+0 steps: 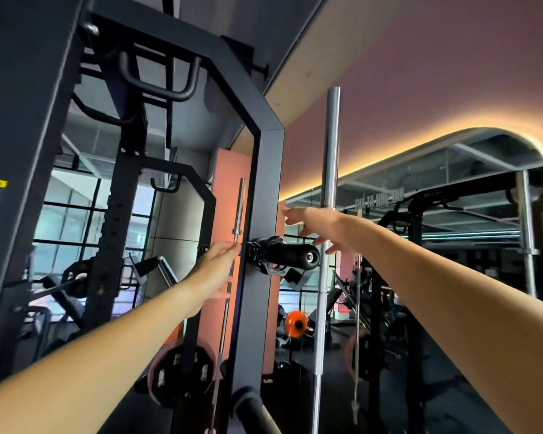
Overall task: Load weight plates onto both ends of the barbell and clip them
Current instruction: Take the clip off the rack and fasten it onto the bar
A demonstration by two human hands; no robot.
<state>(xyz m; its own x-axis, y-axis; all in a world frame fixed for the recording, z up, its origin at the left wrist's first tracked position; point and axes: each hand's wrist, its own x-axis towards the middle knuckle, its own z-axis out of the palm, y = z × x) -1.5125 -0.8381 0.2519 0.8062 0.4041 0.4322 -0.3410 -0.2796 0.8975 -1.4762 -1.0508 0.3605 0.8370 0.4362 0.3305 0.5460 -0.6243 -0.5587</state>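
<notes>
Both hands reach for clips on the rack peg

Left hand [215, 270] and right hand [315, 228], fingers apart, holding nothing. Clips [263, 255] look stiff, springy: squeeze the handles. Bar [328, 183] stands upright beside.

The storage peg [284, 252] projects from the rack upright [257, 245]. A barbell [328, 214] stands upright right of the peg; a second barbell [232, 261] stands left of the upright. Weight plates [182, 371] sit lower left.
</notes>
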